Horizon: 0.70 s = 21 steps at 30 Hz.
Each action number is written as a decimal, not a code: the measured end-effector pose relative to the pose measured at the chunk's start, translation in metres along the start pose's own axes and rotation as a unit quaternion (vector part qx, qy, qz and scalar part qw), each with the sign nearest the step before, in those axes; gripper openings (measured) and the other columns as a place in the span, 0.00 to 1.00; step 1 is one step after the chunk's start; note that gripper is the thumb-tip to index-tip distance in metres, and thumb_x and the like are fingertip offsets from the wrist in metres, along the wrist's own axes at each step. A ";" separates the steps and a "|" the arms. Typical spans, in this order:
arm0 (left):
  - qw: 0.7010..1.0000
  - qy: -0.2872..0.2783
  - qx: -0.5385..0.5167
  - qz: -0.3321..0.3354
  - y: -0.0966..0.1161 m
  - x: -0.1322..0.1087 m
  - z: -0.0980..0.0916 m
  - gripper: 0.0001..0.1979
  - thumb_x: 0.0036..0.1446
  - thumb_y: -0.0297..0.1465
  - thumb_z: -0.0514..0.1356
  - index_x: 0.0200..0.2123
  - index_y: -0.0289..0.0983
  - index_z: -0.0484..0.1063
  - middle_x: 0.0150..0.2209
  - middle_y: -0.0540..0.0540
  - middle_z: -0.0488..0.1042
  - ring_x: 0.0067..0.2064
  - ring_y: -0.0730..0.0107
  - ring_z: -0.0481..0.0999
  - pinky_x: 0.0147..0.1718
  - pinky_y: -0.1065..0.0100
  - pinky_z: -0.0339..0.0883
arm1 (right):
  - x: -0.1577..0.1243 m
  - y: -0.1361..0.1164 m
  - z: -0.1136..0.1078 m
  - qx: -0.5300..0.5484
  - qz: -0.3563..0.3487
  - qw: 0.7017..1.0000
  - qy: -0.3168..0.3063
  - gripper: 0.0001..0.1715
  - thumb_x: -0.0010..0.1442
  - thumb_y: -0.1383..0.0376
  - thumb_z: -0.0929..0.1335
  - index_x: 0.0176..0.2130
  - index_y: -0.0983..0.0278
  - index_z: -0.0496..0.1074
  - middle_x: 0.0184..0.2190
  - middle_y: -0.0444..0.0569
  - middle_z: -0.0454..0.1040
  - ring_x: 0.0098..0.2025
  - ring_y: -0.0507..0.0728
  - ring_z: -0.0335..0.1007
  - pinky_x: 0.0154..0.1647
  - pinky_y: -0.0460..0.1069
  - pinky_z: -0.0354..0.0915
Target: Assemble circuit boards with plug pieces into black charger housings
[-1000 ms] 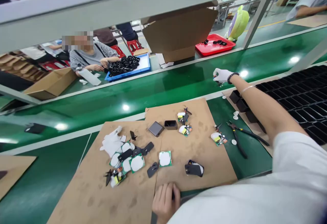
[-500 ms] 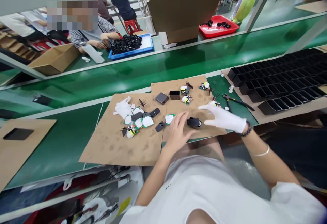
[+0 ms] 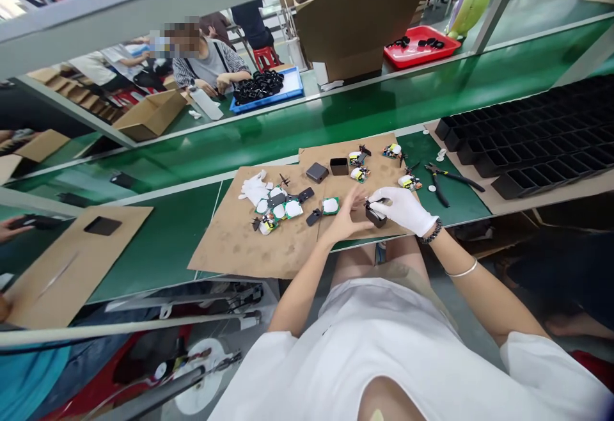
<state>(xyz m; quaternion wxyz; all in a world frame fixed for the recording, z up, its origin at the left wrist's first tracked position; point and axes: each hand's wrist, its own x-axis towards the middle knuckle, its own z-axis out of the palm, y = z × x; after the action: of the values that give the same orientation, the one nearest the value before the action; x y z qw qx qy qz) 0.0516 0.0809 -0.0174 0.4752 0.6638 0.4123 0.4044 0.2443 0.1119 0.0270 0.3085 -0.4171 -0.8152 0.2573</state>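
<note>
Bare, with its fingers spread, my left hand (image 3: 349, 217) is beside a small black case (image 3: 377, 218) near the cardboard's front edge; whether it touches the case I cannot tell. My right hand (image 3: 400, 208) wears a white glove, and its fingertips pinch at the top of this case, where something pale shows in the opening. Left of my left hand lie a green circuit board with a white pad (image 3: 330, 206) and a small black part (image 3: 313, 217). Behind the hands, a closed black case (image 3: 317, 173) lies beside an open upright one (image 3: 339, 166).
Boards and a crumpled white glove (image 3: 254, 188) lie on the cardboard (image 3: 225, 242). Black-handled pliers (image 3: 455, 179) are at the right, before rows of black cases (image 3: 522, 184). Across the green belt, a person works by a blue tray (image 3: 292, 88). Another person's hand shows at far left.
My right hand has moved left onto the black case, and its fingers have closed at the case's top. The case looks more upright now. The camera view has shifted.
</note>
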 end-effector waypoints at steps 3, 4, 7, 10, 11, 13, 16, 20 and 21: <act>0.996 -0.030 -0.080 -0.029 -0.008 0.008 0.013 0.55 0.41 0.40 0.75 0.68 0.41 0.52 0.68 0.35 0.59 0.69 0.50 0.59 0.67 0.52 0.54 | -0.002 0.002 0.000 0.052 0.018 0.998 0.013 0.06 0.55 0.66 0.68 0.31 0.65 0.77 0.33 0.50 0.80 0.36 0.57 0.75 0.41 0.51 0.69; 0.994 -0.025 -0.101 -0.040 -0.010 0.010 0.018 0.52 0.39 0.39 0.76 0.66 0.39 0.57 0.67 0.35 0.62 0.68 0.49 0.61 0.67 0.53 0.55 | -0.004 0.003 0.000 0.068 0.019 0.997 0.016 0.06 0.54 0.66 0.68 0.30 0.65 0.76 0.32 0.50 0.80 0.36 0.57 0.75 0.42 0.51 0.69; 0.990 0.007 -0.118 -0.076 -0.011 0.014 0.027 0.43 0.35 0.38 0.77 0.56 0.34 0.70 0.58 0.35 0.72 0.60 0.49 0.71 0.62 0.52 0.61 | -0.010 0.007 -0.004 0.121 0.027 0.992 0.000 0.06 0.53 0.64 0.69 0.28 0.65 0.74 0.33 0.50 0.79 0.37 0.57 0.76 0.43 0.52 0.69; 0.988 0.018 -0.112 -0.103 -0.008 0.013 0.031 0.36 0.33 0.39 0.77 0.48 0.33 0.74 0.48 0.38 0.78 0.51 0.54 0.76 0.55 0.55 0.67 | -0.017 0.004 -0.010 0.130 0.015 0.991 -0.035 0.07 0.55 0.63 0.69 0.28 0.64 0.73 0.38 0.52 0.80 0.41 0.58 0.76 0.46 0.52 0.70; 0.988 0.023 -0.109 -0.110 -0.005 0.012 0.031 0.35 0.32 0.39 0.78 0.46 0.33 0.75 0.46 0.40 0.79 0.48 0.56 0.76 0.52 0.57 0.68 | -0.019 0.001 -0.013 0.109 0.008 0.993 -0.044 0.05 0.55 0.65 0.69 0.28 0.64 0.73 0.39 0.52 0.80 0.42 0.58 0.76 0.48 0.52 0.70; 0.987 0.036 -0.106 -0.119 0.002 0.010 0.032 0.33 0.32 0.39 0.77 0.43 0.32 0.76 0.42 0.42 0.78 0.44 0.60 0.76 0.48 0.60 0.68 | -0.021 -0.007 -0.020 0.034 -0.003 0.997 -0.064 0.03 0.55 0.69 0.68 0.31 0.64 0.74 0.38 0.52 0.80 0.41 0.59 0.76 0.47 0.53 0.69; 0.987 0.052 -0.097 -0.115 0.019 0.003 0.030 0.29 0.35 0.39 0.76 0.41 0.33 0.76 0.39 0.45 0.76 0.42 0.64 0.74 0.45 0.64 0.67 | -0.022 -0.020 -0.033 -0.050 -0.011 0.993 -0.103 0.04 0.56 0.70 0.69 0.35 0.64 0.75 0.35 0.52 0.79 0.39 0.59 0.76 0.44 0.54 0.69; 0.986 0.020 -0.120 -0.110 0.050 -0.010 0.023 0.27 0.37 0.40 0.75 0.40 0.34 0.78 0.40 0.45 0.75 0.41 0.66 0.73 0.43 0.68 0.65 | -0.023 -0.027 -0.054 0.086 -0.029 0.986 -0.137 0.07 0.59 0.61 0.70 0.36 0.63 0.74 0.39 0.52 0.80 0.44 0.59 0.77 0.49 0.54 0.69; 0.984 0.003 -0.136 -0.112 0.057 -0.013 0.020 0.26 0.38 0.42 0.75 0.40 0.34 0.78 0.39 0.46 0.75 0.41 0.66 0.73 0.42 0.68 0.65 | -0.023 -0.027 -0.059 0.144 -0.017 0.979 -0.144 0.10 0.59 0.59 0.71 0.34 0.63 0.74 0.40 0.52 0.80 0.44 0.59 0.77 0.49 0.54 0.69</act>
<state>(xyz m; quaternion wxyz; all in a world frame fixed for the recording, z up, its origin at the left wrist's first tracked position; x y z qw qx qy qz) 0.0754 0.0510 0.0314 0.6025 0.5411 0.4264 0.4030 0.2827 0.0881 0.0785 0.2487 -0.3129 -0.8126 0.4242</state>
